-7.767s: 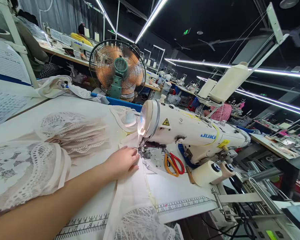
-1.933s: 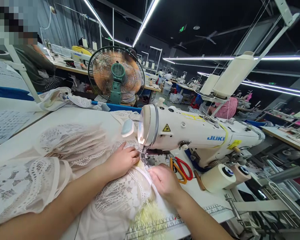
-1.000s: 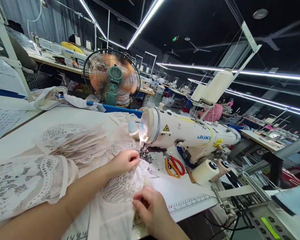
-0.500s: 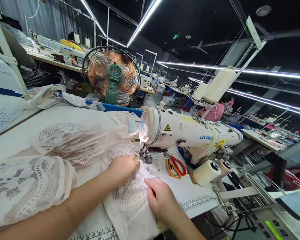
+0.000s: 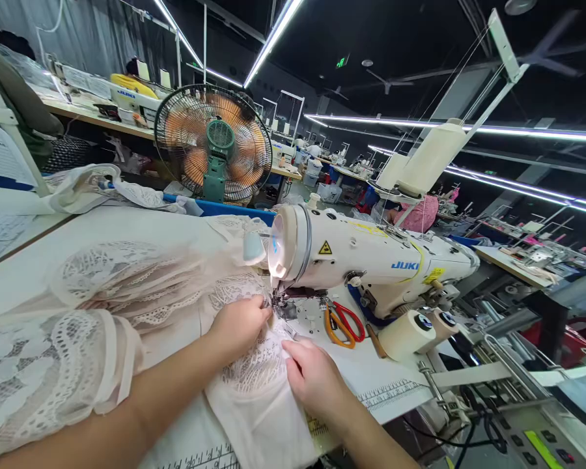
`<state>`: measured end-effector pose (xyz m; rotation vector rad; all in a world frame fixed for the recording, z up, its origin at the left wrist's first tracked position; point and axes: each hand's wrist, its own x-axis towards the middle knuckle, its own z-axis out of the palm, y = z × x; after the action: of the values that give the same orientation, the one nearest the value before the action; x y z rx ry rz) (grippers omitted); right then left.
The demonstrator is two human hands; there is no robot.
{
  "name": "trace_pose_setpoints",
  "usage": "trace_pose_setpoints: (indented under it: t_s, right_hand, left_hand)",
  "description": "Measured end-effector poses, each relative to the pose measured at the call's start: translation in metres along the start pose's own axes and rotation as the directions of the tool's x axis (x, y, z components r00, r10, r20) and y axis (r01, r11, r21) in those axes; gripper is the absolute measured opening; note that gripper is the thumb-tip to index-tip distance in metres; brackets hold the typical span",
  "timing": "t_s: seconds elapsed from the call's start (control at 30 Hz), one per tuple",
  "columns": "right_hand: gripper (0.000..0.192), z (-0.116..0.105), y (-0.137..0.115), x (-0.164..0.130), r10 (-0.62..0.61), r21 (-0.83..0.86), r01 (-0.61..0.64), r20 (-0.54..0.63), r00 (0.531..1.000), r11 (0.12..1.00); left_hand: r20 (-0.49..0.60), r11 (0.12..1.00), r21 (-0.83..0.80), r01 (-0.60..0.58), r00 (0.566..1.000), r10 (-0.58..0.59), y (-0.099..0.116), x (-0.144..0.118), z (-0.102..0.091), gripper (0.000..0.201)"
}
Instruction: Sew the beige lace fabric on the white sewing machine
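A pale lace fabric piece [image 5: 256,371] lies under the needle area of a white JUKI sewing machine [image 5: 351,251]. My left hand [image 5: 239,326] is closed on the lace just left of the presser foot, its fingertips close to the needle. Lower and to the right, my right hand [image 5: 315,374] pinches the right edge of the same fabric between thumb and fingers. The plain lower part of the piece hangs toward the table's front edge. To the left, more lace fabric [image 5: 63,365] is heaped in folds beside my left forearm.
Orange-handled and red-handled scissors [image 5: 344,324] lie right of the needle, near a cream thread cone [image 5: 405,335]. A printed ruler [image 5: 390,394] runs along the table edge. Behind the table stands a large fan [image 5: 215,143]. A person's arm [image 5: 22,91] shows at far left.
The view has shifted slightly. Both hands keep their hold on the lace fabric, and the left fingertips appear a little nearer the needle.
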<state>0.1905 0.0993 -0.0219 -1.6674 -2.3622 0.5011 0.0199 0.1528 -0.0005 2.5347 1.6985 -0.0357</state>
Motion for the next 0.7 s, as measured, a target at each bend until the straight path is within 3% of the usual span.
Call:
trace_pose_setpoints:
  t_s: [0.7]
  right_hand:
    - [0.04, -0.012, -0.006, 0.006, 0.009, -0.107, -0.002, 0.065, 0.998, 0.994]
  left_hand:
    - [0.002, 1.0, 0.007, 0.019, 1.0, -0.019, -0.007, 0.009, 0.0, 0.041]
